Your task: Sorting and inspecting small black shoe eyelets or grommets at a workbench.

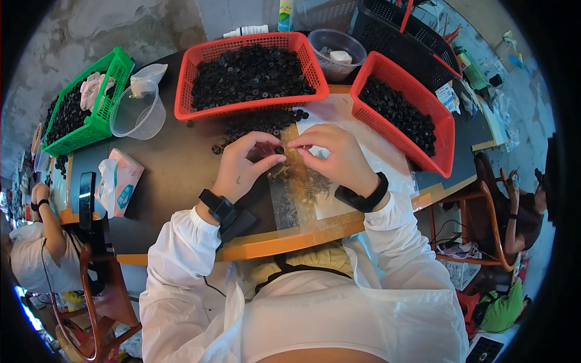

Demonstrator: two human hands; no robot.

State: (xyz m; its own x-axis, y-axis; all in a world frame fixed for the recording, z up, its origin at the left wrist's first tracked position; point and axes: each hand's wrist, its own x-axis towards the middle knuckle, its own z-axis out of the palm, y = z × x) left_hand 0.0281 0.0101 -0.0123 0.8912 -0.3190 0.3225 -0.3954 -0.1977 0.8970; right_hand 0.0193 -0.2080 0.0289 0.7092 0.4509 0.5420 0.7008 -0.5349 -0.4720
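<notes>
My left hand (pixel 242 166) is closed in a pinch over the table, with a small black round part (pixel 279 150) between thumb and fingers. Close beside it, my right hand (pixel 339 157) also pinches, its fingertips almost touching that part; whatever they hold is too small to make out. Below the fingers, several thin, pin-like pieces (pixel 311 186) lie scattered on a clear sheet and the worn tabletop. Just beyond my hands is a loose heap of black round parts (pixel 257 123), some showing a centre hole.
A red basket (pixel 180 100) of black parts stands at the far side, another red basket (pixel 446 145) at right. Clear tubs (pixel 138 115) (pixel 327 39), a green basket (pixel 124 63) and a tissue pack (pixel 126 181) surround the workspace. Other people sit at left and right.
</notes>
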